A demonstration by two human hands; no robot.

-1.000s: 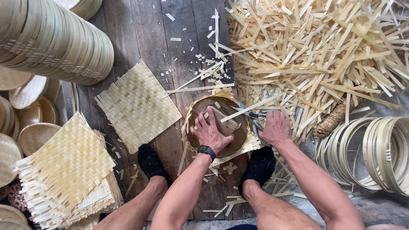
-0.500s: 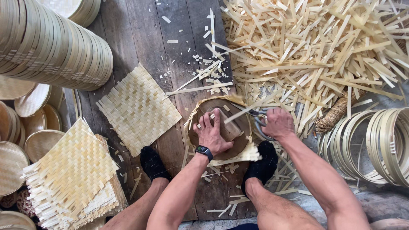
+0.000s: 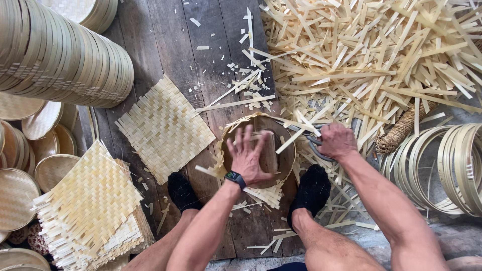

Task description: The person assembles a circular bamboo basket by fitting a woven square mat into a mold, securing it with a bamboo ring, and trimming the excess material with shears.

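Fingers of left hand were spread flat on a wooden block, pinning woven mat inside the round form. Right hand, just right of form, was clamped on dark shears trimming its edge. Offcut strips lay beyond.

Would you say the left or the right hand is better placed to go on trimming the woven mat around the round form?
Probably the right hand: it grips the shears at the edge of the woven mat. The left hand lies flat, fingers spread, on the wooden block over the round form.
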